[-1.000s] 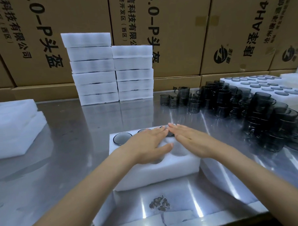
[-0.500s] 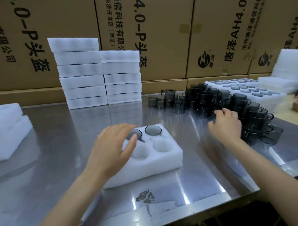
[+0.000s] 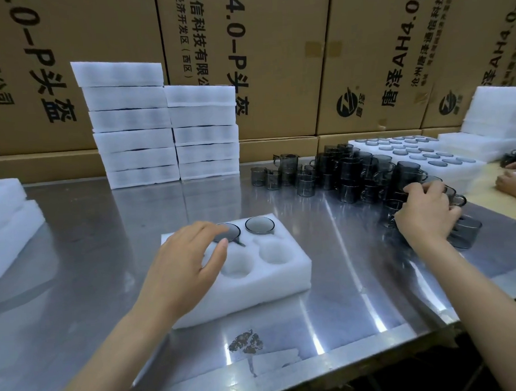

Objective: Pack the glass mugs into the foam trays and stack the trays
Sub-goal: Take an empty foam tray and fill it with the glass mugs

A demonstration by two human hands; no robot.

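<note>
R hand [image 3: 426,214] is down in the near end of the cluster of smoked glass mugs [image 3: 356,176] on the table [image 3: 104,231], fingers curled round a mug; exact grip hidden by the back of the hand, so can't tell if it's by handle or body. L hand [image 3: 186,269] hovers over the foam tray [image 3: 272,286], grip loose and wide, holding nothing, fingertips just above the two mugs already seated in the far pockets [image 3: 259,224].

Step in hand, as I judge it: fetch next mug & drop it in a free pocket. At least two near pockets [image 3: 274,252] show vacant.

To do it well:
- Lift straight up out of the cluster; neighbours touch, so a sideways pull could knock or clink them.
- Take by the body w/ the handle clear, so it can be turned to the pocket's notch.
- L hand should press the tray rim; foam is light and may slide on steel.
- Seat the mug fully, rim flush, else the next tray won't stack flat.

Filled trays stand stacked at the back [image 3: 162,122] beside cardboard boxes [image 3: 274,61].
</note>
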